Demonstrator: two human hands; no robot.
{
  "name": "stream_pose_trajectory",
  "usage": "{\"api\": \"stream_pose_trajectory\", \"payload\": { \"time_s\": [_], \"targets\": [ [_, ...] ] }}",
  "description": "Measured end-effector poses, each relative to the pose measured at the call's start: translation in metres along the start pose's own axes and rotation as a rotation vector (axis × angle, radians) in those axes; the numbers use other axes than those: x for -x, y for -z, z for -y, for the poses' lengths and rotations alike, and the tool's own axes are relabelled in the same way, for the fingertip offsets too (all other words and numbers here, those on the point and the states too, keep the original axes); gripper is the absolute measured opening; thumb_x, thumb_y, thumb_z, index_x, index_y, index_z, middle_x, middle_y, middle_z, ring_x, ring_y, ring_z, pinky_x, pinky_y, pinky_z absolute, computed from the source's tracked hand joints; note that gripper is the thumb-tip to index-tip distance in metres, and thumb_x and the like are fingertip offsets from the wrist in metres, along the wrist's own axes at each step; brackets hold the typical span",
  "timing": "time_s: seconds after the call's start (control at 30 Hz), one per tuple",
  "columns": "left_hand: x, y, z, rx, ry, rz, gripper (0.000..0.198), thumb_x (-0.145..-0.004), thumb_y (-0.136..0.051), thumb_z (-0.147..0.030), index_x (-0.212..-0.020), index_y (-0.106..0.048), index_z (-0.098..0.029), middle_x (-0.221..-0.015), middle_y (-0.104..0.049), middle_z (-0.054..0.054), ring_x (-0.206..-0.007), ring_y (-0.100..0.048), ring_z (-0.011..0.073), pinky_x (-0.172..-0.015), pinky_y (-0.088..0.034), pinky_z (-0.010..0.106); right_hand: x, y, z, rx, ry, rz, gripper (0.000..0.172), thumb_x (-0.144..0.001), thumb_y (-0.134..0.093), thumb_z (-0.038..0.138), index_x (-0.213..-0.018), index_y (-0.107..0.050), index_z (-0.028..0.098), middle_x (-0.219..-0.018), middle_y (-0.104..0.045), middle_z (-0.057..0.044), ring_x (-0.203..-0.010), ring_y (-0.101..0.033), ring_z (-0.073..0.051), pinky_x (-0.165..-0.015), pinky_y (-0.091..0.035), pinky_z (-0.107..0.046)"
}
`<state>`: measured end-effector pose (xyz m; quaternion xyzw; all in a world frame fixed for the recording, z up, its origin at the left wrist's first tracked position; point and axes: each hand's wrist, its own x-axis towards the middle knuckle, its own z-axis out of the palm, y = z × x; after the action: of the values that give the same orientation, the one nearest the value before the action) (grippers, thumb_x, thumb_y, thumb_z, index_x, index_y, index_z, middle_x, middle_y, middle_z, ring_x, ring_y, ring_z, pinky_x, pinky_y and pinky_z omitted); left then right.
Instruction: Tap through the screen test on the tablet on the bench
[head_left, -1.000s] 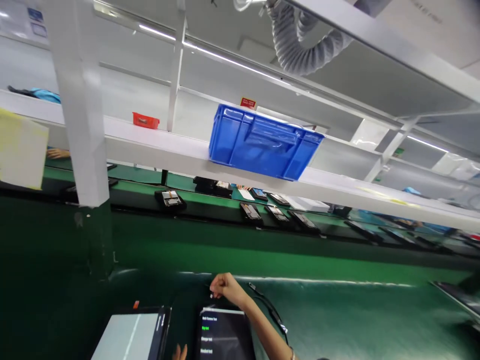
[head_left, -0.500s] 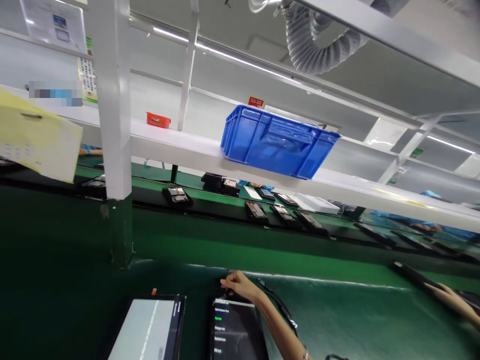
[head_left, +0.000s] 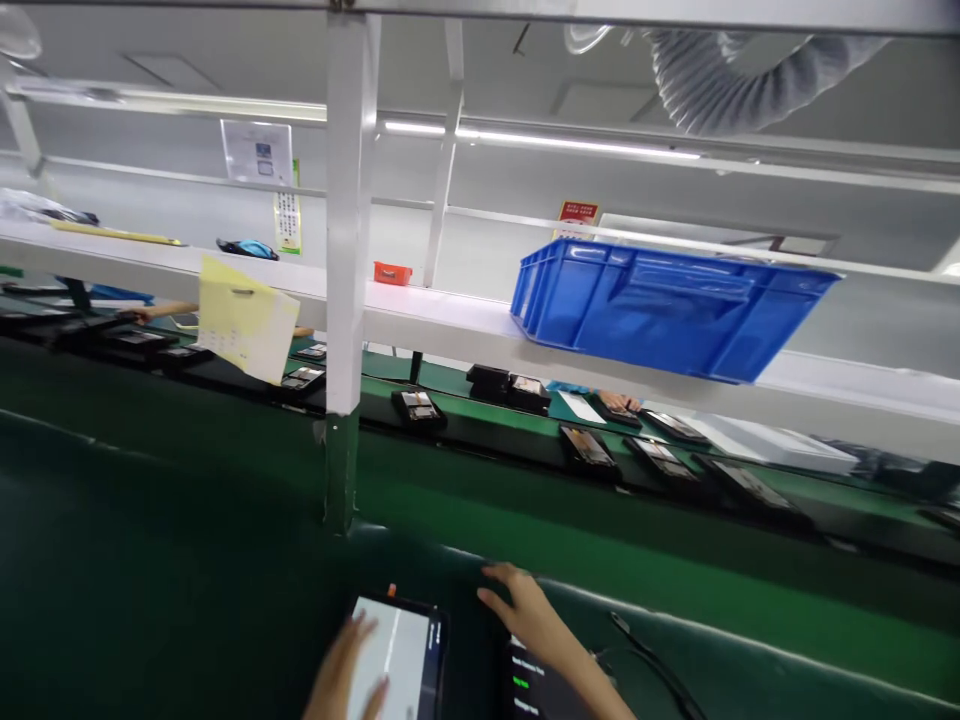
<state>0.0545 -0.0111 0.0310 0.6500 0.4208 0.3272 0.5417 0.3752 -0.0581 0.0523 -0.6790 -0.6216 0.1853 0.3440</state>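
Over there the left hand's (head_left: pixel 341 668) grip is spread across the white-screened tablet (head_left: pixel 403 645); a light, flat touch should serve best. Right of it lies the dark-screened tablet (head_left: pixel 546 700); beyond, toward the worktop's (head_left: pixel 187 590) far edge, the right hand's (head_left: pixel 521 605) fingers stand parted.

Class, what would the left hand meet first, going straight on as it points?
Probably the white-screened tablet, directly ahead of the left hand; depth is unclear, so it may already be touching.

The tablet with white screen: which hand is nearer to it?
Left. The left hand is over the white-screen tablet; the right hand is apart from it, farther right.
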Motion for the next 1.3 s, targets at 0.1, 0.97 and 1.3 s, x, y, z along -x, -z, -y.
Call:
{"api": "stream_pose_trajectory", "payload": {
  "time_s": [0.1,0.97,1.3],
  "targets": [
    [-0.060,0.029,-0.012,-0.214,-0.028,-0.043,0.085,-0.075,-0.043,-0.069,-0.130,-0.058,-0.006,-0.143,-0.049,0.020,-0.138,-0.038,0.0358,-0.122,-0.024,0.051,-0.039,-0.034,0.036,-0.198,0.048,0.152,0.031,-0.091,-0.066,0.034,-0.112,-0.075,0.014,-0.102,-0.069,-0.008,-0.099,-0.063,-0.029,-0.087,-0.047,-0.032],
    [-0.078,0.036,0.028,-0.149,0.042,0.070,0.081,-0.078,-0.037,-0.066,-0.134,-0.051,-0.010,-0.143,-0.046,0.016,-0.137,-0.036,0.0278,-0.123,-0.022,0.049,-0.103,-0.111,0.055,-0.615,-0.142,0.417,0.007,-0.075,-0.075,0.015,-0.071,-0.080,0.019,-0.065,-0.066,0.002,-0.059,-0.051,-0.014,-0.054,-0.032,-0.021],
    [-0.079,0.037,0.030,-0.151,0.015,0.062,0.074,-0.078,-0.038,-0.063,-0.127,-0.055,-0.011,-0.139,-0.049,0.017,-0.134,-0.039,0.0290,-0.121,-0.024,0.050,-0.103,-0.104,0.056,-0.607,-0.122,0.448,0.006,-0.075,-0.075,0.020,-0.075,-0.081,0.018,-0.067,-0.066,0.001,-0.060,-0.051,-0.015,-0.054,-0.031,-0.021]
  ]
}}
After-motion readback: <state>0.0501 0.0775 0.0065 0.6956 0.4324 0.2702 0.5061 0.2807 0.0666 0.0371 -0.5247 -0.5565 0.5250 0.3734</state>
